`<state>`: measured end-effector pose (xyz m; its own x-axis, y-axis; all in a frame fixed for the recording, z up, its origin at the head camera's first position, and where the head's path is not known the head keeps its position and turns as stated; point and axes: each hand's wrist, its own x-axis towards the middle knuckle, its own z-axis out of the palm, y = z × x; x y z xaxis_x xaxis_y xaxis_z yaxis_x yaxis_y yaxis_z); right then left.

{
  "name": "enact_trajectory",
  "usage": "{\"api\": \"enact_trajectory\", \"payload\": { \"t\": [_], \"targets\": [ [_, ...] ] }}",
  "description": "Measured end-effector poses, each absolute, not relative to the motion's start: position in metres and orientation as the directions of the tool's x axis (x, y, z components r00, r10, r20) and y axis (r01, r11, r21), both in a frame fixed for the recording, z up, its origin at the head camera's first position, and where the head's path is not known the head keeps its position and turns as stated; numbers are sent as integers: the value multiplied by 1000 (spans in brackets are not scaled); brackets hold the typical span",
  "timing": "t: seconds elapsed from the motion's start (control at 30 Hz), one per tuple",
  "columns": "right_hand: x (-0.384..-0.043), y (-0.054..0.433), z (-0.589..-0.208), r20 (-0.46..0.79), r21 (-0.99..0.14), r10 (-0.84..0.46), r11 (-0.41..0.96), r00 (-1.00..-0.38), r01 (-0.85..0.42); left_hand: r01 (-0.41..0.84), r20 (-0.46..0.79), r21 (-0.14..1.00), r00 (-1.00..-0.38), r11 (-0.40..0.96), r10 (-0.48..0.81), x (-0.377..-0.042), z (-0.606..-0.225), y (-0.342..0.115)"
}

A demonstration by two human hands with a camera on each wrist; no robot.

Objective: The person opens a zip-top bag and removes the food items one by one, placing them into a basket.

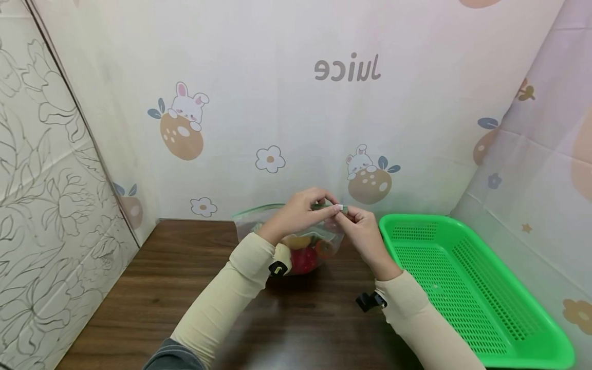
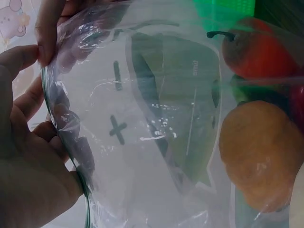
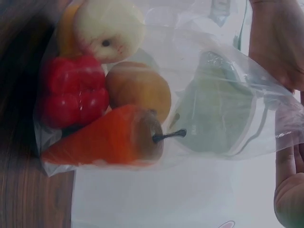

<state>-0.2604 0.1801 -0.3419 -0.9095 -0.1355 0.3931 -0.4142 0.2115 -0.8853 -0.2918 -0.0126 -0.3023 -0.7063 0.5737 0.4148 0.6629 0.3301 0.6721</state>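
Observation:
A clear zip bag [image 1: 245,220] with a green-edged mouth hangs over the dark wooden table. At its top edge my left hand [image 1: 298,213] pinches the zip strip near a small white slider [image 1: 341,207]. Close by, the thumb and fingers of my right hand [image 1: 364,231] pinch the right end of that strip. Through the plastic show a red bell pepper [image 3: 73,90], an orange carrot [image 3: 111,137] with a dark stem, a round brownish-orange piece [image 2: 261,154] and a pale peach-like fruit [image 3: 109,28]. The bag's front carries a grey-green print.
A bright green perforated basket [image 1: 462,293] stands to the right on the wooden table [image 1: 152,293]. Behind the bag hangs a white cloth [image 1: 277,103] printed with rabbits and flowers. Another cloth with line-drawn flowers [image 1: 51,205] covers the left side.

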Motion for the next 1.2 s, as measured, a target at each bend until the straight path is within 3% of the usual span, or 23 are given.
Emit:
{"api": "enact_trajectory", "payload": {
  "t": [0.27,0.57,1.2],
  "targets": [
    [-259,181,-344,440,-887,-172,70,-881,-456,702,464,629,-684,335,563,-293,-301,-11],
    [-257,179,-345,498,-839,-116,185,-859,-511,712,482,615,-679,338,554,-292,-301,-10],
    [-251,182,-344,510,-823,-141,208,-849,-529,711,476,598,-687,371,549,-288,-307,-25]
  ]
}}
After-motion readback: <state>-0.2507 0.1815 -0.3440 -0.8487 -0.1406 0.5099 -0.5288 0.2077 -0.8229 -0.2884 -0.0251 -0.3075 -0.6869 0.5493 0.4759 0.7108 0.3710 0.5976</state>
